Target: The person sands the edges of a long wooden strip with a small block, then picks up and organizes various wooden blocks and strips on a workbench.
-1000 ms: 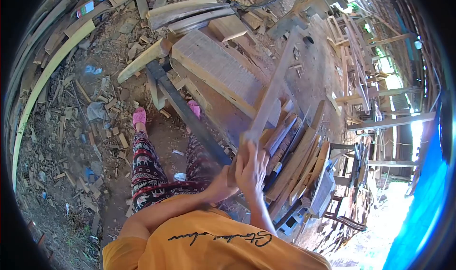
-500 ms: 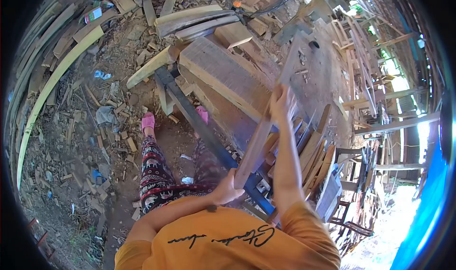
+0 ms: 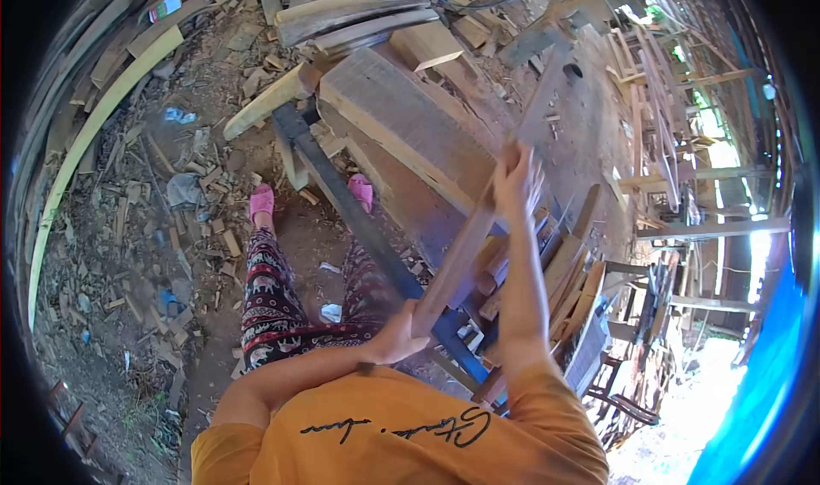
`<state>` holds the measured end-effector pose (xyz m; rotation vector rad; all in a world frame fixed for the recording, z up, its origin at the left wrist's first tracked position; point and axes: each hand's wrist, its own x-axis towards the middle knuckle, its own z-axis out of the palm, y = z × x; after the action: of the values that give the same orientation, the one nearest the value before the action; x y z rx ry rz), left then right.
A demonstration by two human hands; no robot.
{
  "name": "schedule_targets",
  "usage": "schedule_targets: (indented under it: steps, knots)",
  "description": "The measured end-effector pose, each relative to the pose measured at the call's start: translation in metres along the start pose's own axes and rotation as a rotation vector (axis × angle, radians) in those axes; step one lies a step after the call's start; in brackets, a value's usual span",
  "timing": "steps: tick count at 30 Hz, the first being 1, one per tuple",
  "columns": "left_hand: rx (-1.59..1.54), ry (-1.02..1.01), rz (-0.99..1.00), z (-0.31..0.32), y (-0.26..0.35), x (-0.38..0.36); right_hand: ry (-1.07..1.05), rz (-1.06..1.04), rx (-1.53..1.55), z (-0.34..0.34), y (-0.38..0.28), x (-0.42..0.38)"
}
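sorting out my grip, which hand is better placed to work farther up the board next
Likely the right hand: it is on the board farther forward, its arm outstretched, while the left hand is at the near end, close to the shirt.

Right hand (image 3: 517,182): fingers blurred; closure around the wooden bar (image 3: 459,263) cannot be confirmed.
Wooden bar: far end blurred, merging with the ground.
Left hand (image 3: 398,335): fingers partly concealed at the bar's near end.
Right leg (image 3: 367,263): partly obscured by the dark beam (image 3: 343,201).
Labelled pack (image 3: 165,7): print too small to read.
Orange shirt (image 3: 401,434): cut off by the bottom edge.
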<state>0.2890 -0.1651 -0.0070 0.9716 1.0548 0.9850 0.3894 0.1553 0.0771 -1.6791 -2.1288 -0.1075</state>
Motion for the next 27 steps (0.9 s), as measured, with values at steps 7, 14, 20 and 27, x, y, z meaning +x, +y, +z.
schedule_targets:
  steps: [7,14,20,27]
  knots:
    - [-0.019,-0.018,-0.135,0.01,0.022,-0.004,-0.007,-0.039,-0.009,0.005,-0.008,-0.027]
    - [-0.122,0.063,0.072,0.026,-0.001,-0.001,-0.156,-0.127,0.071,-0.087,-0.073,-0.208]
    - [0.005,-0.014,-0.055,-0.003,-0.001,0.003,0.042,-0.144,0.032,-0.015,-0.012,-0.052]
    - [0.022,0.027,-0.045,0.005,0.016,-0.003,0.05,-0.014,-0.034,0.016,0.011,0.023]
